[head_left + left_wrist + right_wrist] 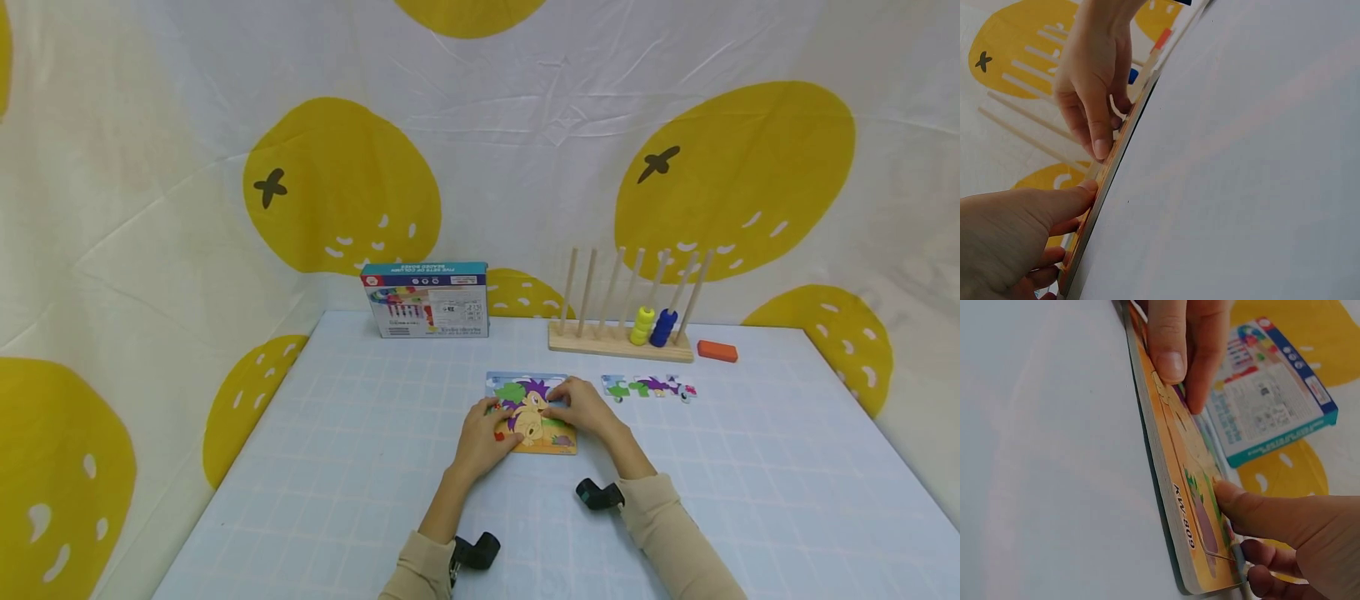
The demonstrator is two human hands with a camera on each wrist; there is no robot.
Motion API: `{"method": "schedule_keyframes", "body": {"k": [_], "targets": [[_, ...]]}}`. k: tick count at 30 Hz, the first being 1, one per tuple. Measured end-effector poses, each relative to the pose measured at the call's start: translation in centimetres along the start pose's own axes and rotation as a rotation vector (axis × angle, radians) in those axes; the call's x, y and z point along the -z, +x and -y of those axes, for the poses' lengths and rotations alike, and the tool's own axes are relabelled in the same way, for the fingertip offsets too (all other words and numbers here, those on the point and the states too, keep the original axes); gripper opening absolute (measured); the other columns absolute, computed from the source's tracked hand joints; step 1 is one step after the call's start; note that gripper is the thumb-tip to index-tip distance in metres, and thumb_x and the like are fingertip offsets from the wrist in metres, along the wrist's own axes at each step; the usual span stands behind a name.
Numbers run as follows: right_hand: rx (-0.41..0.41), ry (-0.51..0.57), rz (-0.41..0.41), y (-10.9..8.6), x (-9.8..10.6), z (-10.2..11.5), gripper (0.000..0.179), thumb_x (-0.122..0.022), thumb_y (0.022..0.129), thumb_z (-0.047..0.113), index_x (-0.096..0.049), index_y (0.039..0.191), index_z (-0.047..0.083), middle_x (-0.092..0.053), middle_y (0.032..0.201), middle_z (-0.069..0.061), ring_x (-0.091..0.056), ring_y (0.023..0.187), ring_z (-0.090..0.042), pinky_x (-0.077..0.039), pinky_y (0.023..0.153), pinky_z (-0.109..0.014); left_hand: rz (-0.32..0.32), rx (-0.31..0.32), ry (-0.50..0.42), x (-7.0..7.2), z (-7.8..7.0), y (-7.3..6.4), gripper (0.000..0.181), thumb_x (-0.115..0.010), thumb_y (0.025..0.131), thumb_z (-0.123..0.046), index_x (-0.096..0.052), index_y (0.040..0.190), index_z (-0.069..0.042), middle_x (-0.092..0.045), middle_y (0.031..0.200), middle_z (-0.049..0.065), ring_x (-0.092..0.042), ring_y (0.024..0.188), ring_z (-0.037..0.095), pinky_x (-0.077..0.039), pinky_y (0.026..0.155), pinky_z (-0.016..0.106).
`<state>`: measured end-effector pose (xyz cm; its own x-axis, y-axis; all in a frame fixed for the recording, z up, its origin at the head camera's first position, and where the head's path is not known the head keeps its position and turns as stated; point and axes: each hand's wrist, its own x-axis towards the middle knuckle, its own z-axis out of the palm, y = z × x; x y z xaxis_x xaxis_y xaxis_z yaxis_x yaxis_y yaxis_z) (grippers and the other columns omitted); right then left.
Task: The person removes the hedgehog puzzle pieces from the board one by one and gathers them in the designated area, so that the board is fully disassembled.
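Observation:
A jigsaw puzzle board [553,444] with a purple-spined hedgehog picture lies on the table before me. My left hand [478,442] rests on its left side, thumb on the lower part of the picture and fingers spread above it. On the right side, my right hand [588,408] touches the picture with thumb and index finger, their tips near each other; I cannot tell whether a piece is between them. Its other fingers bend down past the board's edge in the right wrist view. Several loose puzzle pieces [651,386] lie to the right of the board.
Behind the board stands a wooden peg rack [621,344] with yellow beads [641,326] and blue beads [663,327]. An orange block [717,351] sits beside it. A cardboard box [426,302] stands at the back left, near the patterned cloth wall.

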<state>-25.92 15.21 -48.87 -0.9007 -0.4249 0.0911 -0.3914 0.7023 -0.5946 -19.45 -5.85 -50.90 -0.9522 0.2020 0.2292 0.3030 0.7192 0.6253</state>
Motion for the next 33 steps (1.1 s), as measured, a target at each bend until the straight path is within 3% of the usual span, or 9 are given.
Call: {"method": "schedule_keyframes", "body": {"k": [5,9,19,33], "targets": [[-0.090,-0.017,-0.015,-0.3,0.1,0.2,0.033,-0.078,0.077,0.026,-0.069,0.093,-0.001,-0.060,0.089,-0.008,-0.055,0.083,-0.021,-0.049,0.078,-0.039,0.000,0.008,0.005,0.0,0.0,0.0,0.043,-0.072,0.082,-0.029,-0.065,0.117,-0.005,-0.048,0.134,0.017,-0.041,0.126,0.036,-0.035,0.104,0.050],[-0.143,0.002,0.000,-0.4,0.3,0.1,0.037,-0.079,0.075,0.030,-0.066,0.092,-0.001,-0.056,0.089,-0.008,-0.052,0.083,-0.021,-0.048,0.079,-0.038,-0.001,0.007,0.007,0.0,0.0,0.0,0.043,-0.073,0.082,-0.028,-0.065,0.117,-0.005,-0.048,0.134,0.017,-0.041,0.126,0.037,-0.035,0.104,0.051],[-0.173,0.122,0.071,-0.4,1.3,-0.9,0.034,-0.080,0.075,0.022,-0.065,0.096,-0.001,-0.058,0.086,-0.007,-0.047,0.074,-0.017,-0.041,0.065,-0.029,-0.006,-0.010,0.021,-0.1,0.1,-0.1,0.043,-0.073,0.081,-0.028,-0.066,0.116,-0.004,-0.049,0.133,0.018,-0.043,0.124,0.037,-0.035,0.104,0.052],[-0.139,0.154,0.105,-0.5,1.6,-1.5,0.031,-0.078,0.076,0.018,-0.062,0.096,0.000,-0.055,0.083,-0.007,-0.047,0.074,-0.017,-0.041,0.066,-0.027,-0.018,-0.032,0.013,-0.1,0.1,-0.1,0.042,-0.074,0.080,-0.026,-0.066,0.114,-0.004,-0.050,0.132,0.019,-0.044,0.123,0.038,-0.036,0.102,0.052]]}}
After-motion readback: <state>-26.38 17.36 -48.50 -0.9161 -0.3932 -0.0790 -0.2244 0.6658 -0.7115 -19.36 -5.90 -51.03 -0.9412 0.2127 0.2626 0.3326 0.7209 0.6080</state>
